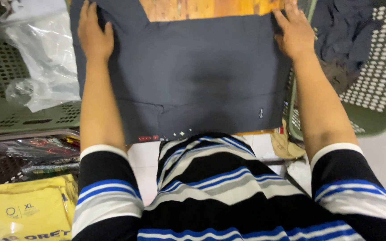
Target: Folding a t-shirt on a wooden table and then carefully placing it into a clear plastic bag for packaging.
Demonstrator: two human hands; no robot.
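Left hand [94,35]: grip flat, fingers spread, palm pressing the far left corner of the dark grey garment [202,76]; nothing clasped. Right hand [295,33]: same, open and flat on the far right corner. Garment lies spread on the wooden table [202,9]. Left of garment: clear plastic bags [45,58] in a green basket [1,67]. Right of it: a second green basket [380,80] with dark clothes [340,31].
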